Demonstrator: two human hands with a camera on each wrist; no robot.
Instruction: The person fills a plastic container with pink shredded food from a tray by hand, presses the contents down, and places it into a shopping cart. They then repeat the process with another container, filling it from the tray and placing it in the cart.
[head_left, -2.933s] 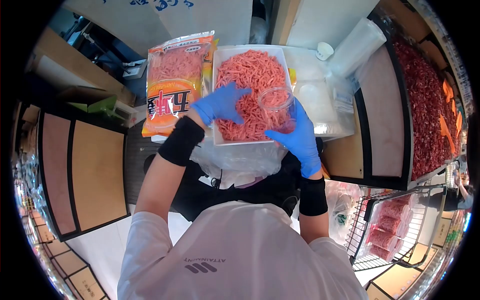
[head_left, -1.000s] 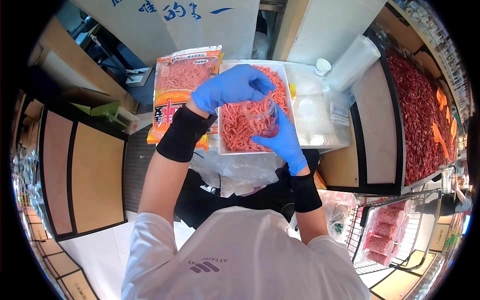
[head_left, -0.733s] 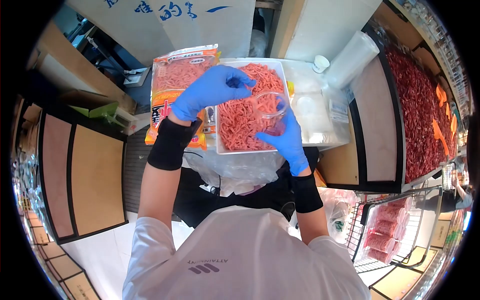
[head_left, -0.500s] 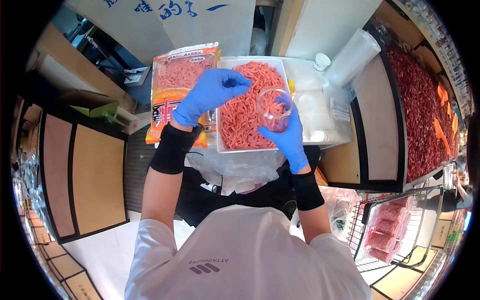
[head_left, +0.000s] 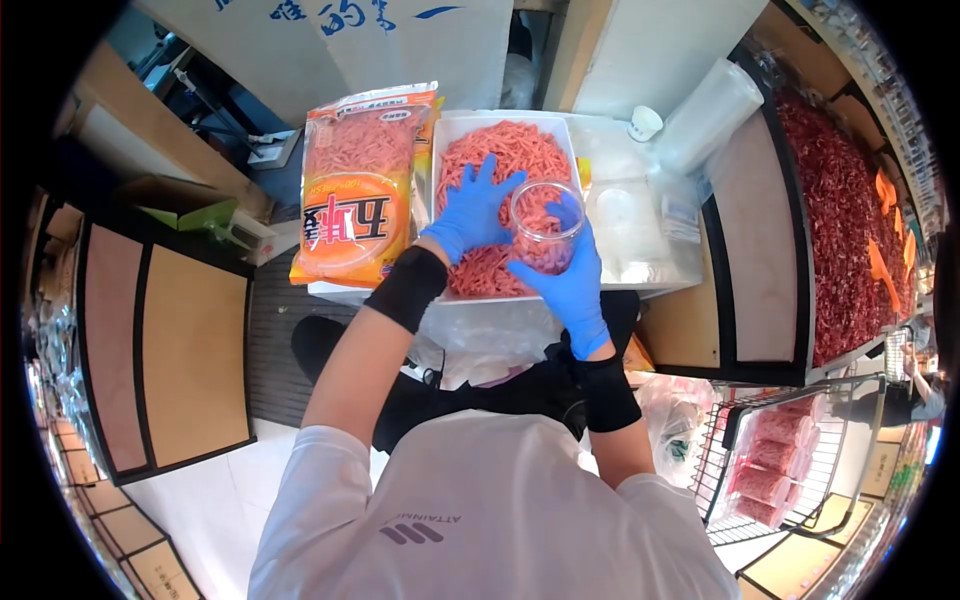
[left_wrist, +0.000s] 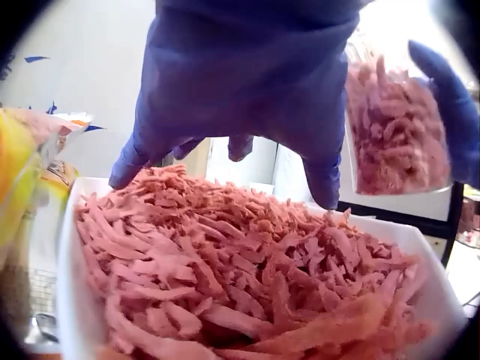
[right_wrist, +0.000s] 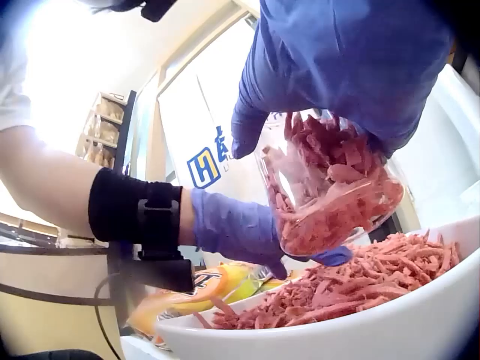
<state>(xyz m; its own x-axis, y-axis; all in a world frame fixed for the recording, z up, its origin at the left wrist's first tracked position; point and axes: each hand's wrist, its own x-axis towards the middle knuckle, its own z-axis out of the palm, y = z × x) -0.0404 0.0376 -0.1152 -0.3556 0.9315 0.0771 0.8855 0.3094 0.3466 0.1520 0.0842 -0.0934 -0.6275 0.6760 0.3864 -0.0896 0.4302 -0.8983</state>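
Observation:
A white tray (head_left: 440,283) on the table holds a heap of pink shredded strips (head_left: 505,140). My blue-gloved left hand (head_left: 473,210) is over the heap, its fingers spread; in the left wrist view that hand (left_wrist: 244,82) shows nothing between its fingers, with the tips close to the strips. A clear round cup (head_left: 547,222) is gripped in my gloved right hand (head_left: 578,292), above the tray's right part. Seen from the right wrist, the cup (right_wrist: 330,187) has many strips inside and tilts, with the right hand (right_wrist: 352,67) around it.
Orange packages of strips (head_left: 360,180) lie left of the tray. To the right are clear plastic lids or containers (head_left: 625,225), a small white cup (head_left: 644,123) and a clear plastic roll (head_left: 712,115). A wire cart (head_left: 770,460) with filled jars stands lower right.
My left hand has gone from raised with curled fingers at the tray's left edge to spread over the strips, moving right and down. The cup in my right hand has barely moved.

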